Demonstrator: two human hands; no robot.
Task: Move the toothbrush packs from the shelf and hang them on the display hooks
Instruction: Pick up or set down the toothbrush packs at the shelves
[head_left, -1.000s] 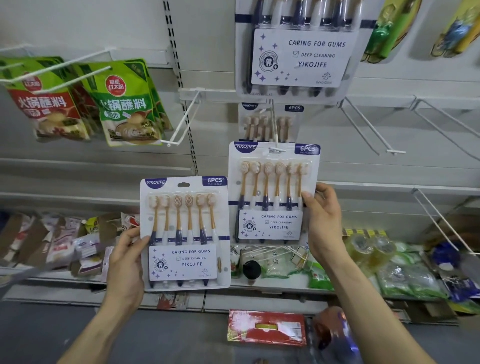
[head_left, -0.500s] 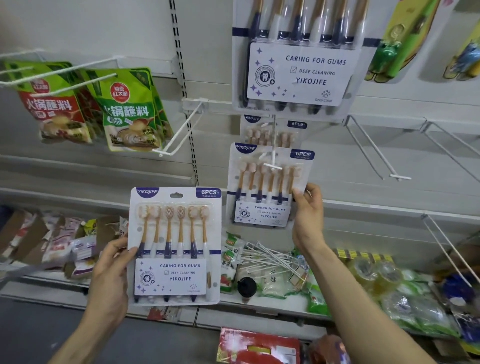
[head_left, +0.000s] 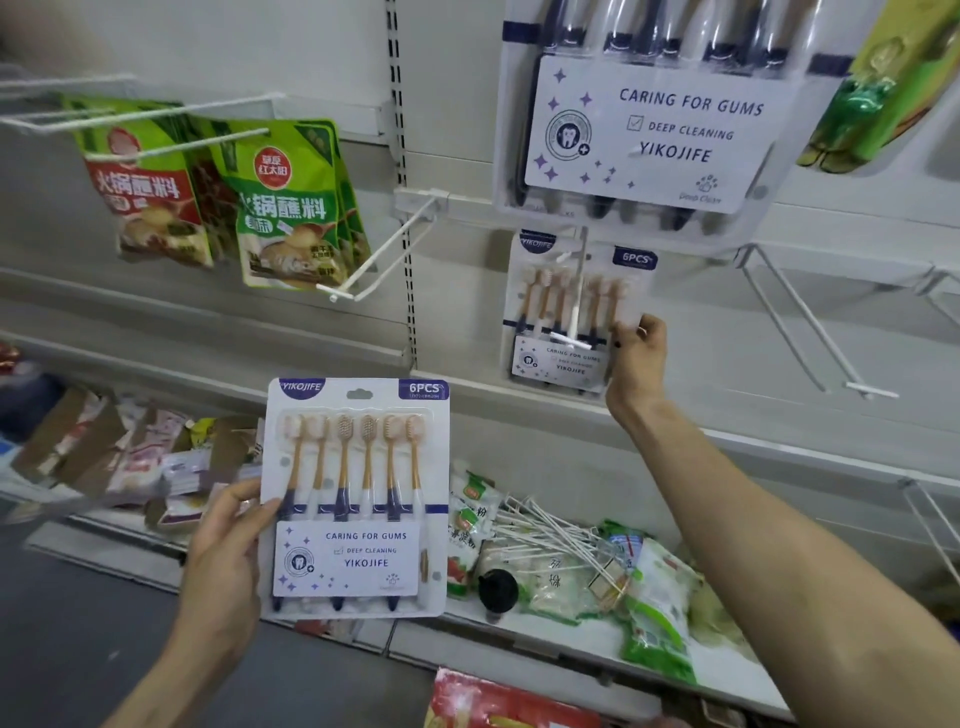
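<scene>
- Holding the lower pack (head_left: 358, 499) upright in my left hand (head_left: 223, 566): my thumb lies across its front left edge and my fingers curl behind it. 6 brushes show through the plastic, heads up.
- My right hand (head_left: 636, 364) is raised to the hung pack (head_left: 550, 358), fingertips pinching its right edge.
- That pack sits back near the wall panel, and the white wire hook (head_left: 574, 312) runs out in front of its middle. It is blurred, so I cannot tell whether another pack hangs behind it.
- Just above it hangs the upper pack (head_left: 654, 130), same brand, nearer to me.
- Green sauce pouches (head_left: 291, 208) hang on hooks to the left, and a bare hook (head_left: 870, 391) stands to the right.
- Below, the shelf (head_left: 582, 636) carries bagged goods and a bundle of white rods (head_left: 550, 535).
</scene>
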